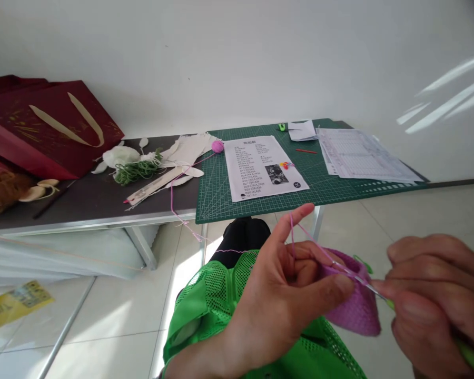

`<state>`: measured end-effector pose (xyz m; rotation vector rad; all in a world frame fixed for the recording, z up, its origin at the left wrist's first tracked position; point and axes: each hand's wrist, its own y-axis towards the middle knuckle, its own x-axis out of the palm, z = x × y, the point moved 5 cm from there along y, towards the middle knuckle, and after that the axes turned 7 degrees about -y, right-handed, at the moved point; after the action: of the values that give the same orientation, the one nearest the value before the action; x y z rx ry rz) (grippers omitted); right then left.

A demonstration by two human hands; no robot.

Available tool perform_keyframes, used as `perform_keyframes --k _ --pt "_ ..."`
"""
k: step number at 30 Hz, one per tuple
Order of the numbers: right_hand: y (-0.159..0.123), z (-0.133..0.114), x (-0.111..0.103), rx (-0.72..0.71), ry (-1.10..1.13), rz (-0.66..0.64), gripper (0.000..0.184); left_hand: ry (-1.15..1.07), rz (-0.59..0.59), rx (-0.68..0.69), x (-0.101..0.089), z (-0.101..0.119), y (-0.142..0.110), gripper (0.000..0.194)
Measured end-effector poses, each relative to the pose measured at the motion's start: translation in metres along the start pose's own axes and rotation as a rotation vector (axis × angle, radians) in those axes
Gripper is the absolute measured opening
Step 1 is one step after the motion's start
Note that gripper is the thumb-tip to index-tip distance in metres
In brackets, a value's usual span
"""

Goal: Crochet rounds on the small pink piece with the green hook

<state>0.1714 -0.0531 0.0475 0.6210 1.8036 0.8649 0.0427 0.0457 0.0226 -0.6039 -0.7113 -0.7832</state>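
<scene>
Dark table [89,202], red bag [59,142], pink crochet [357,313]

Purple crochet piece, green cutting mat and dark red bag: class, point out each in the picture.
Purple crochet piece [355,313], head view, on its lower side.
Green cutting mat [217,195], head view, on its bare left part.
Dark red bag [55,147], head view, on its front panel.
</scene>
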Motion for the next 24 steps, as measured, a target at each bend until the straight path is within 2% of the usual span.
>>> perform_keyframes --k 2,6,14,21,24 --pt "0.000 -0.005 -0.003 0.037 0.005 -0.112 0.024 0.004 -0.025 -0.012 0.000 -0.002 0.001 0.087" --pt "0.006 -0.009 -0.010 0.031 -0.022 -0.187 0.025 0.015 -0.059 -0.027 0.001 -0.003 0.003 0.080" --pt "0.023 -0.018 -0.017 -0.141 -0.064 -0.209 0.030 -0.016 -0.110 -0.053 0.002 -0.007 0.005 0.080" --pt "0.008 -0.013 -0.028 -0.043 -0.113 -0.257 0.028 0.013 -0.105 -0.079 -0.001 -0.009 0.006 0.082" --pt "0.006 -0.008 -0.028 -0.091 -0.101 -0.281 0.026 0.029 -0.093 -0.080 -0.001 -0.009 0.008 0.083"
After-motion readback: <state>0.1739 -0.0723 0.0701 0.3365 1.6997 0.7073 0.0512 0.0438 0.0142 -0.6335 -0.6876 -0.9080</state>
